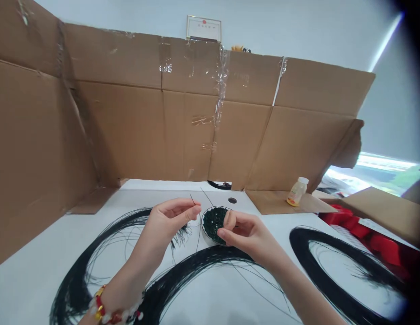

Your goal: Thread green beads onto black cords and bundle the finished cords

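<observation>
My left hand (167,221) pinches a thin dark thread (192,198), whose tip sticks up past the fingertips. A fine line runs down below these fingers; I cannot tell if it is the same strand. Close by, my right hand (245,231) is closed in a pinch at the right edge of a round dish full of small dark green beads (212,220). Whatever lies between its fingertips is too small to make out. A bundle of long black strands (193,262) curves across the white tabletop (230,298) under both hands.
More black strand coils lie at left (77,271) and right (332,275). A cardboard screen (183,135) stands along the back and left. A small white-capped bottle (297,192) rests on a cardboard flap at right, near red items (382,248) in a box.
</observation>
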A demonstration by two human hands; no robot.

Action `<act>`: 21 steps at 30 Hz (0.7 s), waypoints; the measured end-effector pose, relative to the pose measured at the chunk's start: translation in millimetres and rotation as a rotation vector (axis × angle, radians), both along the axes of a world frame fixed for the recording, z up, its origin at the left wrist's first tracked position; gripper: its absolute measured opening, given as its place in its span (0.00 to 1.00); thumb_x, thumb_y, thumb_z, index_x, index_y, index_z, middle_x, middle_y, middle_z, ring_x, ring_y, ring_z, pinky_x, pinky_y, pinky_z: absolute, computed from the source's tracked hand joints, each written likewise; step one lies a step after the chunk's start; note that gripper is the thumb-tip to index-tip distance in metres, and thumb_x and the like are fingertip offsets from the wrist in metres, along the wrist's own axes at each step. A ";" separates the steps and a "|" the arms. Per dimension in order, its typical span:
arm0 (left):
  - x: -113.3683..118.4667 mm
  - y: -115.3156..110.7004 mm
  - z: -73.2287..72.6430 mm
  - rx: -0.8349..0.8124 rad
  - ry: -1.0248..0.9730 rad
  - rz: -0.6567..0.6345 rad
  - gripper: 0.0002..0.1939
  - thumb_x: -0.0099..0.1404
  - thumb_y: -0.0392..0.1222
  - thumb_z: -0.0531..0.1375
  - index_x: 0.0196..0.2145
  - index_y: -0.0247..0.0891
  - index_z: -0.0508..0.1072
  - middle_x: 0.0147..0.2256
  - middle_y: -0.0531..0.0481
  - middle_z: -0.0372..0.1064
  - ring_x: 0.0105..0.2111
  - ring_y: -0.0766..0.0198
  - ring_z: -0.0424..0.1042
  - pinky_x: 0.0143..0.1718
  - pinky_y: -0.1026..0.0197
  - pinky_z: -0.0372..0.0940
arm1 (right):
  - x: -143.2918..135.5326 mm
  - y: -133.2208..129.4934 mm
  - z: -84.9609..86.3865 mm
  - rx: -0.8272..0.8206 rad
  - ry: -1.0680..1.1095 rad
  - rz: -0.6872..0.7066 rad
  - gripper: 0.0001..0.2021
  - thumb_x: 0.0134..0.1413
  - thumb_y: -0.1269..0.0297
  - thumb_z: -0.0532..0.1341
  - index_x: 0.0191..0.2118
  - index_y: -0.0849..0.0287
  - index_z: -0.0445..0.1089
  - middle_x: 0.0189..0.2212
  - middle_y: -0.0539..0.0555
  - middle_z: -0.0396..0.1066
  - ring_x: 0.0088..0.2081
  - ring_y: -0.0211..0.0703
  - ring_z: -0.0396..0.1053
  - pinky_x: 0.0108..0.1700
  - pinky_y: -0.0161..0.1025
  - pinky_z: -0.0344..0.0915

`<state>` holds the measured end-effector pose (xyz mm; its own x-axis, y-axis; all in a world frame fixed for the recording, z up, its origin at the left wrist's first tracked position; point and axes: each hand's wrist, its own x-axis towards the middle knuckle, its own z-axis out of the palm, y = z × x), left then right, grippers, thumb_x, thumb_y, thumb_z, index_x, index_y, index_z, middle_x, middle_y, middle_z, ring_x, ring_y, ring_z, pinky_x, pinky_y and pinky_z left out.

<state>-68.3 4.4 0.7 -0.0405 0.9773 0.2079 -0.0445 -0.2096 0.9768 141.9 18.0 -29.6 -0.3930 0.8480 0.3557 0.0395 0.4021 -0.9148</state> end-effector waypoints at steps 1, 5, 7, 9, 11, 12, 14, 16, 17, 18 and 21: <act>-0.7 -0.1 0.3 0.001 -0.007 0.016 0.10 0.53 0.49 0.74 0.29 0.41 0.84 0.30 0.51 0.77 0.34 0.63 0.71 0.37 0.63 0.66 | -2.5 0.2 -1.6 0.019 0.014 -0.007 0.23 0.56 0.50 0.69 0.22 0.57 0.60 0.23 0.47 0.61 0.26 0.37 0.60 0.28 0.37 0.60; 0.1 -0.8 -1.3 -0.002 -0.050 0.031 0.11 0.53 0.50 0.75 0.29 0.42 0.84 0.33 0.51 0.79 0.34 0.64 0.71 0.38 0.63 0.66 | -10.1 -5.7 -7.5 0.115 0.019 -0.057 0.21 0.58 0.56 0.68 0.22 0.55 0.59 0.24 0.48 0.60 0.28 0.40 0.60 0.31 0.39 0.59; 2.0 -0.9 -2.9 -0.014 -0.064 0.020 0.10 0.53 0.50 0.75 0.30 0.42 0.85 0.33 0.51 0.79 0.34 0.64 0.71 0.38 0.64 0.66 | -12.9 -8.2 -10.1 0.160 -0.010 -0.066 0.20 0.58 0.59 0.68 0.22 0.55 0.59 0.23 0.48 0.62 0.28 0.41 0.59 0.32 0.41 0.58; 3.9 -0.3 -4.5 -0.029 -0.079 -0.009 0.10 0.53 0.49 0.76 0.30 0.43 0.85 0.33 0.51 0.79 0.35 0.65 0.71 0.39 0.65 0.66 | -15.1 -8.9 -12.0 0.192 -0.046 -0.060 0.19 0.57 0.61 0.68 0.22 0.55 0.59 0.23 0.48 0.62 0.28 0.42 0.60 0.32 0.41 0.57; 5.2 0.6 -6.1 -0.048 -0.097 -0.044 0.10 0.52 0.49 0.76 0.30 0.43 0.85 0.32 0.51 0.79 0.35 0.65 0.71 0.39 0.65 0.66 | -16.5 -8.4 -13.3 0.210 -0.077 -0.053 0.19 0.57 0.64 0.68 0.22 0.55 0.59 0.23 0.48 0.63 0.28 0.42 0.60 0.31 0.40 0.56; 5.6 1.0 -6.7 -0.058 -0.102 -0.058 0.10 0.52 0.49 0.76 0.29 0.43 0.85 0.32 0.51 0.79 0.34 0.65 0.71 0.39 0.65 0.66 | -16.9 -8.2 -13.7 0.215 -0.088 -0.051 0.18 0.57 0.65 0.67 0.22 0.55 0.59 0.23 0.48 0.63 0.29 0.41 0.60 0.31 0.40 0.56; 6.1 1.2 -7.2 -0.075 -0.096 -0.070 0.10 0.52 0.48 0.76 0.29 0.43 0.85 0.31 0.51 0.79 0.34 0.65 0.70 0.38 0.65 0.65 | -17.1 -8.5 -14.2 0.232 -0.111 -0.047 0.18 0.57 0.66 0.67 0.23 0.55 0.59 0.23 0.47 0.63 0.29 0.41 0.60 0.32 0.39 0.56; 6.4 0.3 -6.5 -0.077 -0.080 -0.065 0.09 0.52 0.48 0.76 0.29 0.42 0.85 0.30 0.51 0.78 0.33 0.65 0.69 0.37 0.65 0.65 | -16.3 -10.0 -14.1 0.253 -0.140 -0.045 0.18 0.57 0.67 0.67 0.23 0.56 0.58 0.23 0.47 0.63 0.29 0.40 0.60 0.32 0.39 0.55; 6.6 -0.5 -5.7 -0.075 -0.072 -0.068 0.08 0.53 0.47 0.76 0.29 0.42 0.85 0.30 0.51 0.77 0.33 0.65 0.68 0.37 0.65 0.65 | -15.5 -11.0 -13.6 0.258 -0.161 -0.039 0.18 0.58 0.69 0.66 0.23 0.56 0.58 0.23 0.47 0.63 0.29 0.40 0.61 0.32 0.38 0.55; 6.9 -1.3 -4.8 -0.070 -0.067 -0.078 0.08 0.53 0.46 0.76 0.28 0.42 0.85 0.29 0.52 0.76 0.33 0.65 0.68 0.37 0.65 0.64 | -14.3 -12.0 -12.7 0.251 -0.188 -0.029 0.17 0.58 0.69 0.66 0.23 0.56 0.59 0.23 0.47 0.63 0.29 0.39 0.61 0.32 0.38 0.56; 8.3 -3.3 -3.2 -0.051 -0.041 -0.153 0.07 0.57 0.45 0.74 0.26 0.42 0.83 0.28 0.52 0.74 0.32 0.66 0.67 0.37 0.65 0.63 | -9.7 -14.0 -7.0 0.164 -0.260 0.005 0.11 0.56 0.66 0.70 0.29 0.56 0.66 0.30 0.47 0.69 0.34 0.39 0.64 0.36 0.37 0.60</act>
<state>-60.1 1.0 -2.4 0.1025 0.9819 0.1593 -0.1124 -0.1476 0.9826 132.2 4.0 -36.7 -0.4931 0.7851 0.3747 0.2612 0.5444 -0.7971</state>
